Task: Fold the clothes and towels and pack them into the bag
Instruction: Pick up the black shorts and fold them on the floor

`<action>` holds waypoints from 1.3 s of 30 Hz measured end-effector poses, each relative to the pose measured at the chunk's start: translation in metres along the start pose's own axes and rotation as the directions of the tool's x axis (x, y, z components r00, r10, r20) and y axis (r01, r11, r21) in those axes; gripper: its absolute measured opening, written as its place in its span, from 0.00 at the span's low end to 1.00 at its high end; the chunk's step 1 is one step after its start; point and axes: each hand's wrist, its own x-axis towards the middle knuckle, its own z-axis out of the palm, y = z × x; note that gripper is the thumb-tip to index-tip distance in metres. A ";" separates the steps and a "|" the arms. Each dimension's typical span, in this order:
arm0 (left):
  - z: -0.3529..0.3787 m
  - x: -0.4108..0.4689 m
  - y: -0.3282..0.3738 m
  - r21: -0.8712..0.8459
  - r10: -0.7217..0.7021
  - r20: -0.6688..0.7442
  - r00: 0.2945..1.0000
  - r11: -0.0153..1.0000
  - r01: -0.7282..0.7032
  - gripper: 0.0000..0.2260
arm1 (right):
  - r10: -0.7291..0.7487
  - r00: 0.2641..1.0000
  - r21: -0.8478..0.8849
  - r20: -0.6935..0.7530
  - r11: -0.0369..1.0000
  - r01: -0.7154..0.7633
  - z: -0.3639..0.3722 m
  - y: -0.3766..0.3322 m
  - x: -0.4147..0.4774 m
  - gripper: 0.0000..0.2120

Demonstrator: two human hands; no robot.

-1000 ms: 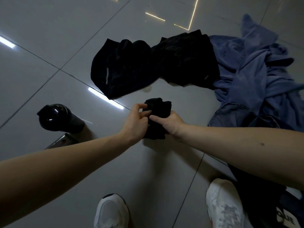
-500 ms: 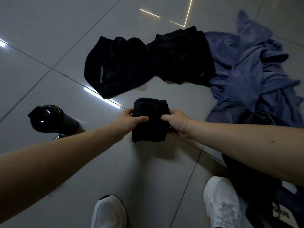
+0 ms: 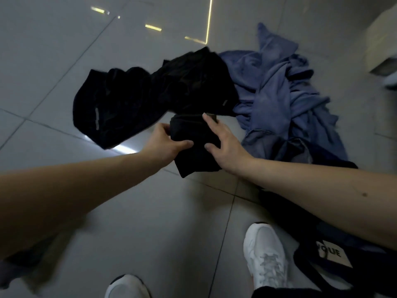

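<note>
A small folded black garment (image 3: 193, 145) is held above the tiled floor between both hands. My left hand (image 3: 164, 143) pinches its left edge with thumb and fingers. My right hand (image 3: 223, 143) grips its right side, fingers spread over the cloth. Behind it lies an unfolded black garment (image 3: 137, 97) spread on the floor, and to the right a crumpled blue pile of clothes (image 3: 283, 97). A dark bag with a pale label (image 3: 335, 257) sits at the lower right, partly under my right forearm.
My two white shoes (image 3: 266, 259) (image 3: 126, 287) stand on the grey glossy tile floor (image 3: 53, 50). A pale box-like object (image 3: 382, 46) sits at the far right edge. Bright light strips reflect on the tiles at the top.
The view has swung to the right; the black flask at the left is out of sight. Both hands still hold the folded black garment, which has shifted toward the clothes pile and tilted.
</note>
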 end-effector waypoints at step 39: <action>0.308 -0.092 0.050 0.745 0.225 0.666 0.711 -0.159 -0.648 0.14 | 0.720 0.678 -0.005 -0.145 0.685 -0.728 -0.163 0.176 -0.282 0.32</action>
